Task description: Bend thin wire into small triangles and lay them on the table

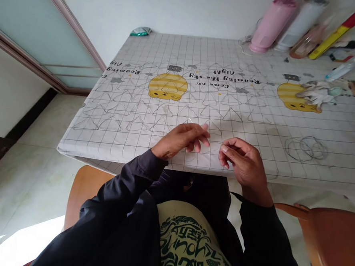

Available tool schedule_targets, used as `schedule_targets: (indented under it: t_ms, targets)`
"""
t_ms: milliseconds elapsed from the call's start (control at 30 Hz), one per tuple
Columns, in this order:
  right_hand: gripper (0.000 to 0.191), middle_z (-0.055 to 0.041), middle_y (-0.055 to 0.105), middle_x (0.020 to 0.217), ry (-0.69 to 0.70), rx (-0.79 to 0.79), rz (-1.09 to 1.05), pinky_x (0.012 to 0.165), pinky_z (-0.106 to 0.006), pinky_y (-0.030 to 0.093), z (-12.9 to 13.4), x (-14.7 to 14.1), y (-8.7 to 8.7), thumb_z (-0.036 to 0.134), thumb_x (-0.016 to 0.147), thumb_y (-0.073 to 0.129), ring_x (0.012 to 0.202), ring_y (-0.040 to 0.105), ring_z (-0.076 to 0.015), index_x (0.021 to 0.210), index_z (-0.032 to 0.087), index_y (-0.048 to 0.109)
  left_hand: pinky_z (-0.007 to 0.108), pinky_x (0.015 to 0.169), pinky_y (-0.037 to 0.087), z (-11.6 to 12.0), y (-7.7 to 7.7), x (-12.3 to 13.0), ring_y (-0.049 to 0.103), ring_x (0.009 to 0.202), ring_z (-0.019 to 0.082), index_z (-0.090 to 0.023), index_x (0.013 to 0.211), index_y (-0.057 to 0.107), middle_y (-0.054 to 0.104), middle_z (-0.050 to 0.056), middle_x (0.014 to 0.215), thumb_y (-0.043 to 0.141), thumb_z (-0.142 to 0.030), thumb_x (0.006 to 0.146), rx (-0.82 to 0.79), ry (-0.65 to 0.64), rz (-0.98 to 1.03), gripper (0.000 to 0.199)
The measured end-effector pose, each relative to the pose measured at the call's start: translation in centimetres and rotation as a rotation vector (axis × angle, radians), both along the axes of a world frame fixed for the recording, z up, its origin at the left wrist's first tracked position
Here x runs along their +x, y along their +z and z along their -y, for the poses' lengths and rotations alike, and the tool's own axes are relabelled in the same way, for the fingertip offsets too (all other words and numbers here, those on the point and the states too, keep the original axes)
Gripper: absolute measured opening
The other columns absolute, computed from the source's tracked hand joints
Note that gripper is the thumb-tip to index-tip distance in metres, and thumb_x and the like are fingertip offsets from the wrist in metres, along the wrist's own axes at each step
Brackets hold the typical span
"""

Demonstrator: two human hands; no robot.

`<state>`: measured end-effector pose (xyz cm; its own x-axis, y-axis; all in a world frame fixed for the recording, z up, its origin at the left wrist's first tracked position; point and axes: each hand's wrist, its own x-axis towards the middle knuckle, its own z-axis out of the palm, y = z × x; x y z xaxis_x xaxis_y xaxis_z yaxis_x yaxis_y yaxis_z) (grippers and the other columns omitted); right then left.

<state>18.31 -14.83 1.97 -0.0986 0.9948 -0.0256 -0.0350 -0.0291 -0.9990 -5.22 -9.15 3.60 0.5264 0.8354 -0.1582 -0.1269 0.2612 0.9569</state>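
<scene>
My left hand (181, 139) is just above the near edge of the table, its fingers loosely apart and nothing visible in them. To its right, my right hand (243, 159) has thumb and forefinger pinched together; whatever may be between them is too fine to make out. Beyond both hands, rows of thin bent wire triangles (162, 126) lie across the checked tablecloth (104, 146). A loose coil of thin wire (305, 149) rests on the cloth to the right of my right hand.
At the back right stand a pink bottle (271, 26), a pale bottle (301, 24) and a yellow-and-red box cutter (336, 36). Crumpled white cloth or gloves (318, 93) lie nearer. A green-and-white packet (141, 31) sits at the far left corner. Wooden chairs (336, 239) flank me.
</scene>
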Motion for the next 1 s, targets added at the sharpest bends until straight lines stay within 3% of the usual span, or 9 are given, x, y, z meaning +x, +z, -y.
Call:
schedule_targets:
  t_ms: [133,200,333,467,600,833,1000]
  targets:
    - [0.02,0.0002,0.063,0.074,-0.186,0.033,-0.172,0.047,-0.028,0.041,0.0,0.3,-1.1,0.038,0.098,0.079,0.058,0.056,-0.0145,0.092,0.023,0.067,0.023,0.059,0.05,2.0,-0.7,-1.4,0.072,0.084,0.017,-0.014,0.113,0.078,0.078,0.017,0.119,0.07,-0.066,0.102,0.021,0.458,0.116,0.054]
    - [0.022,0.001,0.06,0.075,-0.226,0.048,-0.209,0.046,-0.027,0.04,0.0,0.0,-1.5,0.04,0.099,0.077,0.059,0.056,-0.0149,0.092,0.024,0.063,0.024,0.062,0.051,3.4,-1.3,-1.6,0.071,0.088,0.017,-0.015,0.116,0.079,0.077,0.016,0.122,0.072,-0.059,0.103,0.059,0.549,0.125,0.047]
    - [0.024,0.0013,0.058,0.077,-0.272,0.102,-0.225,0.048,-0.026,0.041,0.3,-1.7,-2.0,0.044,0.103,0.072,0.063,0.059,-0.016,0.094,0.026,0.059,0.024,0.06,0.051,5.9,-2.5,0.3,0.068,0.077,0.014,-0.017,0.124,0.083,0.08,0.013,0.116,0.091,-0.043,0.09,-0.031,0.425,0.122,0.044]
    - [0.021,0.0012,0.061,0.079,-0.31,0.097,-0.275,0.052,-0.026,0.043,1.1,-3.9,-2.4,0.04,0.104,0.074,0.065,0.059,-0.0153,0.095,0.025,0.062,0.024,0.056,0.049,6.4,-3.0,3.1,0.066,0.07,0.012,-0.017,0.119,0.085,0.082,0.012,0.109,0.088,-0.046,0.092,-0.066,0.489,0.2,0.04]
    - [0.018,0.0015,0.065,0.078,-0.306,0.058,-0.281,0.053,-0.028,0.043,1.8,-4.9,-3.0,0.038,0.103,0.076,0.064,0.059,-0.0154,0.099,0.025,0.065,0.022,0.056,0.05,6.0,-3.2,3.9,0.068,0.072,0.012,-0.017,0.11,0.086,0.082,0.011,0.107,0.088,-0.044,0.092,-0.041,0.557,0.258,0.032]
    - [0.021,-0.0011,0.07,0.078,-0.147,-0.02,-0.178,0.055,-0.03,0.048,2.0,-3.6,-4.2,0.041,0.103,0.076,0.066,0.062,-0.0178,0.095,0.024,0.067,0.023,0.055,0.054,5.8,-3.5,3.3,0.071,0.07,0.014,-0.015,0.093,0.079,0.079,0.008,0.095,0.084,-0.044,0.092,-0.074,0.557,0.247,0.029]
    - [0.031,-0.0072,0.076,0.096,-0.106,0.078,0.077,0.072,-0.037,0.058,0.8,-0.6,-2.6,0.051,0.11,0.065,0.085,0.07,-0.0225,0.1,0.023,0.076,0.026,0.052,0.058,5.8,-3.0,2.3,0.07,0.059,0.015,-0.013,0.081,0.076,0.074,0.006,0.079,0.081,-0.038,0.089,-0.127,0.442,0.11,0.027]
